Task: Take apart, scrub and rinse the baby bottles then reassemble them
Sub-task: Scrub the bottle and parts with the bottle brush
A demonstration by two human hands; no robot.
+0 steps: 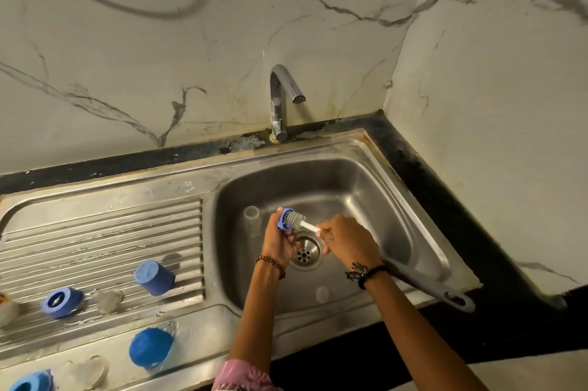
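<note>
Over the sink basin (366, 187), my left hand (278, 239) grips a blue bottle collar ring (284, 219). My right hand (346, 239) pinches the white handle of a small grey bristle brush (297, 220), whose head is pushed into the ring. A clear bottle body (253, 221) stands upright in the basin just left of my left hand. On the ribbed drainboard (95, 241) lie a blue cap (154, 277), a blue ring (62, 302), a clear teat (108, 301) and another blue cap (151, 347).
A chrome tap (280, 101) stands behind the basin, no water running. The drain (306, 254) is below my hands. A long grey brush handle (429, 285) lies across the basin's right front rim. A small clear piece (322, 294) sits in the basin front. Another blue ring (31, 382) is at bottom left.
</note>
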